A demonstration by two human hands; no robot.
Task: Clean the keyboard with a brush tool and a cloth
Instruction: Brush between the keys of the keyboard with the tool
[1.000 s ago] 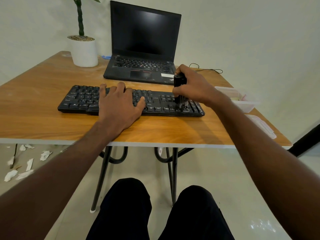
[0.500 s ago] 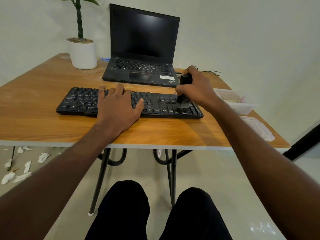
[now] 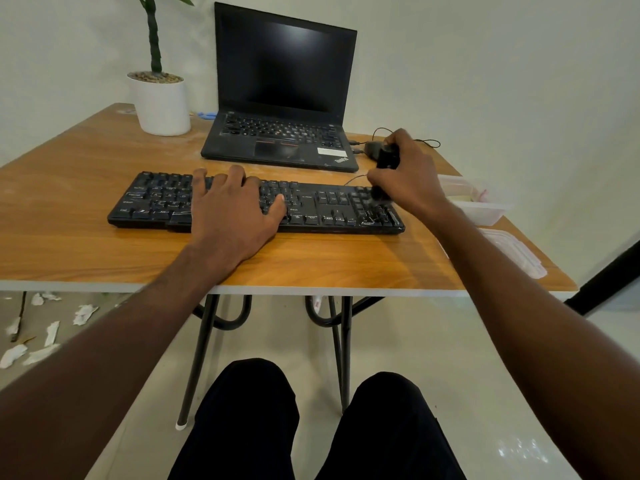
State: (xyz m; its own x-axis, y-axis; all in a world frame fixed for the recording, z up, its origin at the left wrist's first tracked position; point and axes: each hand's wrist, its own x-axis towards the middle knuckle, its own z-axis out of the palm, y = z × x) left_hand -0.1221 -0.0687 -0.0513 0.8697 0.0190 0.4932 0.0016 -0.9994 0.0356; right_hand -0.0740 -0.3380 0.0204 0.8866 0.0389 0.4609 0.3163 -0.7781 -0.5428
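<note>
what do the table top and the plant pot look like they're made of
Table top: likely wood-look laminate on board, satin; printed-looking grain, pale edge band along the front.
Pot: smooth white, matte; ceramic or plastic, cannot tell which.

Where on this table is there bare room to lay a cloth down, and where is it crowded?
Free: the wood left of the keyboard, in front of the plant pot, and the strip between keyboard and near table edge. Crowded: the right side, with the right hand on the brush, mouse, tub and lid.
</note>
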